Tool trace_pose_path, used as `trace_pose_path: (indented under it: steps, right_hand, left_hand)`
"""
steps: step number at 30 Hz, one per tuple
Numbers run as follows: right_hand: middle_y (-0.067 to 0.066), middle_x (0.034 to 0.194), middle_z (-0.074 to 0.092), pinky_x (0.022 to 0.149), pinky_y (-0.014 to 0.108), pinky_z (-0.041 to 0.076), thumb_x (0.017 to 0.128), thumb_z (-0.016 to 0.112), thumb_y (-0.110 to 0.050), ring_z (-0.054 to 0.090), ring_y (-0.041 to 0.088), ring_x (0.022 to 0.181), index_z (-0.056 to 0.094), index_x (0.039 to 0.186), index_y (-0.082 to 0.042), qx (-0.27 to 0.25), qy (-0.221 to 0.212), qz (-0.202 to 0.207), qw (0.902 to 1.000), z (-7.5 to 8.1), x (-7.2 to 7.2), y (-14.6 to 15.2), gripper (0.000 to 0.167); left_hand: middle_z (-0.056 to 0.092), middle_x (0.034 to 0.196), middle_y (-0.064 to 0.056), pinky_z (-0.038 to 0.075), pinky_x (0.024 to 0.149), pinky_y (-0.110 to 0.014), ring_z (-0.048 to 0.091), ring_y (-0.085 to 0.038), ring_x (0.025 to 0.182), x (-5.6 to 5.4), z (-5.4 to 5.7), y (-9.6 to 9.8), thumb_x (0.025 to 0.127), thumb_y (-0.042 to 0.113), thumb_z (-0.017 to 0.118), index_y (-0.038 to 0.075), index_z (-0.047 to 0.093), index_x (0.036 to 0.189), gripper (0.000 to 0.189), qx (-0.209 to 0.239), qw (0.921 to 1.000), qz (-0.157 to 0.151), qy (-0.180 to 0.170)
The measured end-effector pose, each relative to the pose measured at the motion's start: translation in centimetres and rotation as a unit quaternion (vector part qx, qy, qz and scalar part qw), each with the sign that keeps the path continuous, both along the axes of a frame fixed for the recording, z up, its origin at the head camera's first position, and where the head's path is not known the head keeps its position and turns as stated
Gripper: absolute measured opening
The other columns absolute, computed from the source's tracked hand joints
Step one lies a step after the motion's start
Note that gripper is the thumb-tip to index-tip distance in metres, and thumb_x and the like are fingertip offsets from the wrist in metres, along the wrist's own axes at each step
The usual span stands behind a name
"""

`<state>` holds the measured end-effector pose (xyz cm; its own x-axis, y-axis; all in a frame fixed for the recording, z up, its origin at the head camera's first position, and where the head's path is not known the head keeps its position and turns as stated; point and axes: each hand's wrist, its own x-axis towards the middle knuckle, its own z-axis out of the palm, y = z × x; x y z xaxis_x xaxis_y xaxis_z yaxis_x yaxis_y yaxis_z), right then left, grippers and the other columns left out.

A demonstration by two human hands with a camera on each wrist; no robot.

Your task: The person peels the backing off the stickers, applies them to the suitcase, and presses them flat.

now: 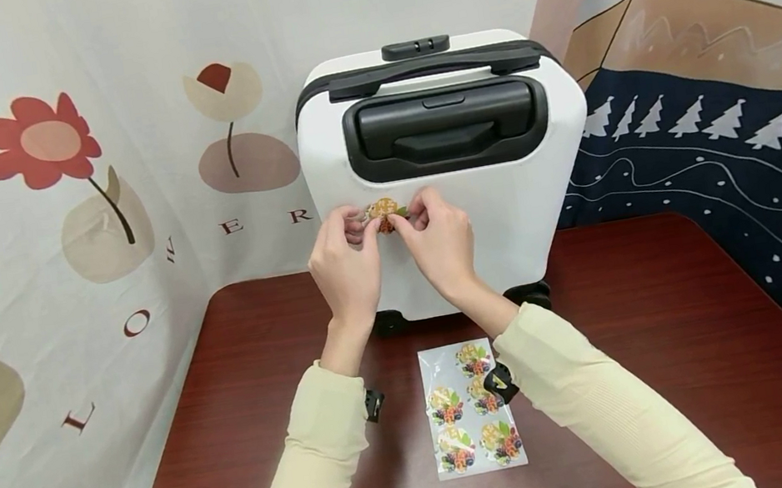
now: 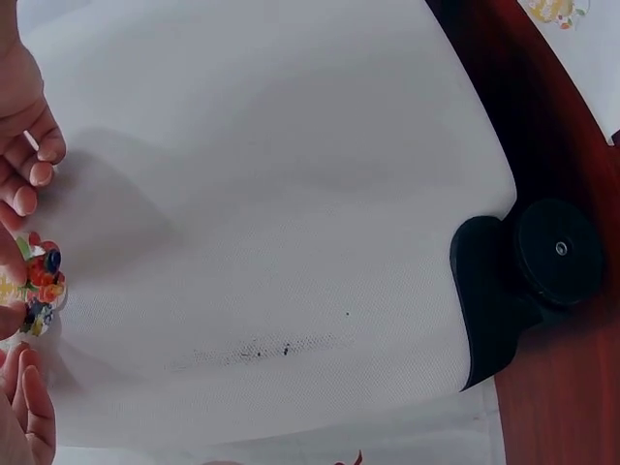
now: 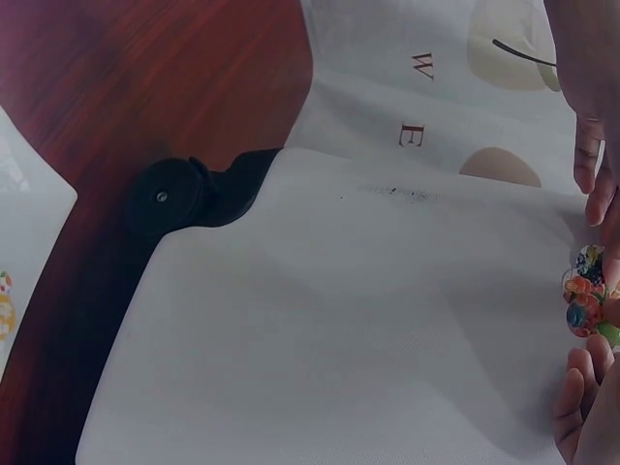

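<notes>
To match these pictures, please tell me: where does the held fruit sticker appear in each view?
Head: fruit sticker near the centre.
Left wrist: fruit sticker at left edge, below mid-height.
Right wrist: fruit sticker at right edge, below mid-height.
Shared landmark: white suitcase.

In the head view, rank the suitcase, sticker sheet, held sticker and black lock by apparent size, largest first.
1. Suitcase
2. Sticker sheet
Unranked, smallest: held sticker and black lock. They look too close to call, with the sticker partly covered.
</notes>
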<state>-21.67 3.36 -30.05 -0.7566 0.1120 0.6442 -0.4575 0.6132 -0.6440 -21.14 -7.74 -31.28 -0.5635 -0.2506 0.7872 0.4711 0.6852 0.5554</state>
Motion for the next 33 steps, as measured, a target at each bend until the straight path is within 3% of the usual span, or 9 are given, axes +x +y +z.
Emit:
trace_pose_path:
  steps: [12,17,22,29,33]
  right_hand:
    - [0.008,0.065,0.057,0.054,0.032,0.043,0.080,0.070,-0.016,0.054,0.020,0.059,0.056,0.078,-0.003,0.003,-0.006,0.004,1.0000,0.0,0.1,0.3,0.020]
    - [0.008,0.063,0.055,0.054,0.032,0.042,0.081,0.069,-0.013,0.052,0.020,0.057,0.056,0.078,-0.003,0.006,-0.006,0.017,0.9998,0.0,0.1,0.7,0.017]
    - [0.009,0.065,0.056,0.054,0.029,0.042,0.081,0.068,-0.008,0.052,0.020,0.058,0.055,0.081,-0.001,0.013,-0.018,0.066,0.9976,0.0,-0.1,1.5,0.014]
    - [0.010,0.072,0.059,0.058,0.028,0.045,0.082,0.067,-0.006,0.053,0.019,0.063,0.057,0.088,0.000,0.010,-0.065,0.130,0.9893,0.5,-0.1,2.6,0.013]
    - [0.010,0.072,0.061,0.059,0.027,0.045,0.082,0.066,-0.004,0.054,0.019,0.063,0.059,0.090,0.001,0.006,-0.069,0.168,0.9834,0.9,-0.2,3.0,0.012]
  left_hand:
    - [0.059,0.075,-0.010,0.046,0.061,-0.034,0.057,-0.022,0.067,0.2,-0.4,-0.8,0.082,0.014,0.069,0.001,0.064,0.081,0.015,0.003,0.9998,0.010,-0.016]
    - [0.063,0.073,-0.009,0.046,0.058,-0.031,0.058,-0.019,0.064,0.2,-0.2,-1.3,0.084,0.011,0.066,0.001,0.066,0.083,0.011,0.025,0.9973,-0.061,-0.032]
    - [0.066,0.076,-0.009,0.047,0.057,-0.028,0.060,-0.018,0.066,0.4,-0.1,-1.8,0.086,0.009,0.062,0.000,0.067,0.089,0.010,0.042,0.9889,-0.123,-0.072]
    - [0.066,0.078,-0.009,0.047,0.059,-0.027,0.060,-0.018,0.071,0.3,-0.1,-2.1,0.088,0.007,0.059,0.000,0.066,0.092,0.011,0.050,0.9851,-0.139,-0.087]
    - [0.066,0.079,-0.009,0.049,0.060,-0.028,0.061,-0.017,0.072,0.4,0.0,-2.2,0.089,0.004,0.056,0.000,0.066,0.092,0.012,0.059,0.9823,-0.150,-0.095]
